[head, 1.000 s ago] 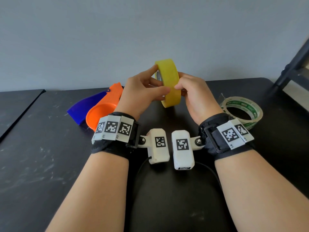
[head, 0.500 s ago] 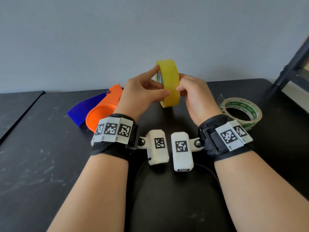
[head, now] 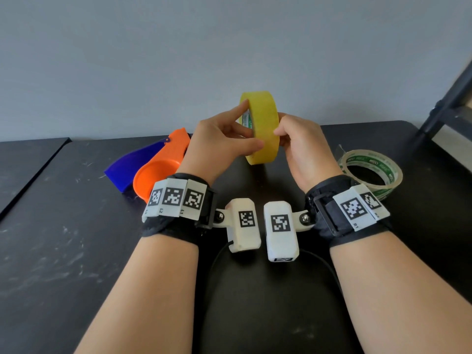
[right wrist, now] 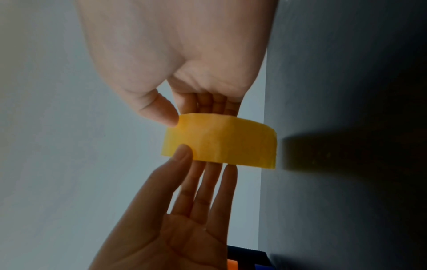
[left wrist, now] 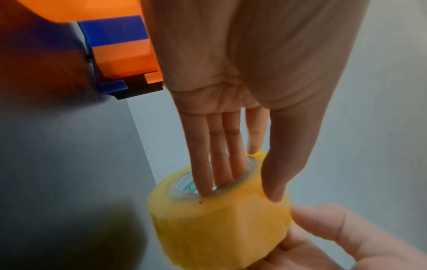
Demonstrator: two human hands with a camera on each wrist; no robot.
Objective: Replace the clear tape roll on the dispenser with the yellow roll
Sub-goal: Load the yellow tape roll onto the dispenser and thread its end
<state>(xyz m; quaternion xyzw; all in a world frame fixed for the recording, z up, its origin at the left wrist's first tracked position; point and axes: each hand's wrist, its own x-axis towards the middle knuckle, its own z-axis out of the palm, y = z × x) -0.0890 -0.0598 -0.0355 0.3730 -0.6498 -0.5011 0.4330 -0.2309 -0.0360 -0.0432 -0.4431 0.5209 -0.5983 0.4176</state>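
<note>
The yellow roll (head: 265, 129) stands on edge in the air above the table, held between both hands. My left hand (head: 246, 132) has several fingers inside the core (left wrist: 215, 175) and its thumb on the outer band. My right hand (head: 288, 134) pinches the other side, thumb (right wrist: 161, 113) on the band and fingers behind the roll. The orange and blue dispenser (head: 163, 167) lies on the table to the left, behind my left wrist, with no roll on it. The clear tape roll (head: 392, 183) lies flat on the table to the right.
The black table (head: 63, 238) runs back to a grey wall. A dark frame (head: 449, 103) stands at the far right edge. A thin black cable (head: 219, 254) loops on the table under my wrists. A seam splits the tabletop at far left.
The yellow roll has turned slightly between my fingers, so its inner core now shows on the left side. Both hands stay almost in place.
</note>
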